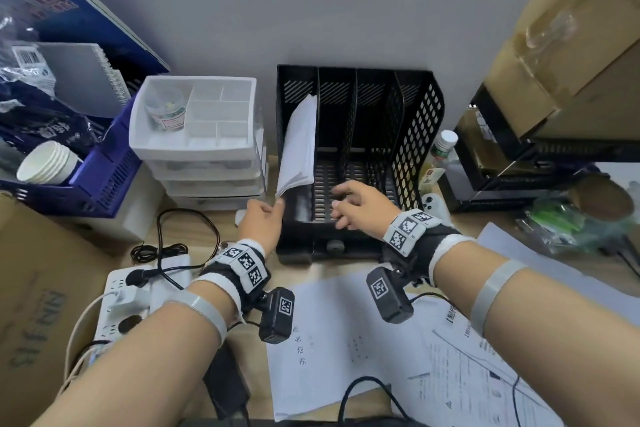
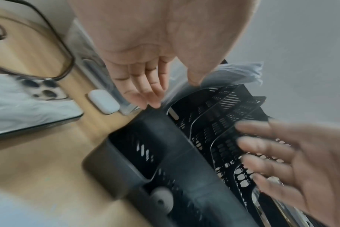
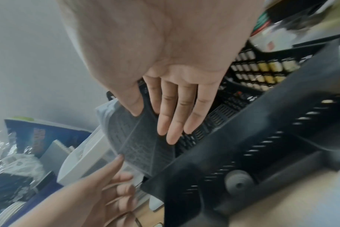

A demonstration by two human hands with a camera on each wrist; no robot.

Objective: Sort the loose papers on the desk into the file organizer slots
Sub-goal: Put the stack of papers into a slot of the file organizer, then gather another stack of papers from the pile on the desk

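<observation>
A black file organizer (image 1: 412, 135) stands against the wall, with upright dividers. A stack of white papers (image 1: 299, 146) leans in its leftmost slot. My left hand (image 1: 273, 210) touches the stack's lower front corner with thumb and fingertips; in the left wrist view the fingers (image 2: 145, 92) look nearly straight beside the papers (image 2: 233, 75). My right hand (image 1: 341, 208) hovers over the organizer's front, spread and holding nothing, and its straight fingers (image 3: 171, 116) show above the organizer (image 3: 262, 138). Loose printed sheets (image 1: 346, 340) lie on the desk near me.
A white drawer unit (image 1: 197, 135) stands left of the organizer, beside a blue basket (image 1: 86, 184) holding paper cups (image 1: 48, 163). A power strip (image 1: 131, 295) with cables lies front left. At right are a bottle (image 1: 440, 156) and cardboard boxes (image 1: 571, 45).
</observation>
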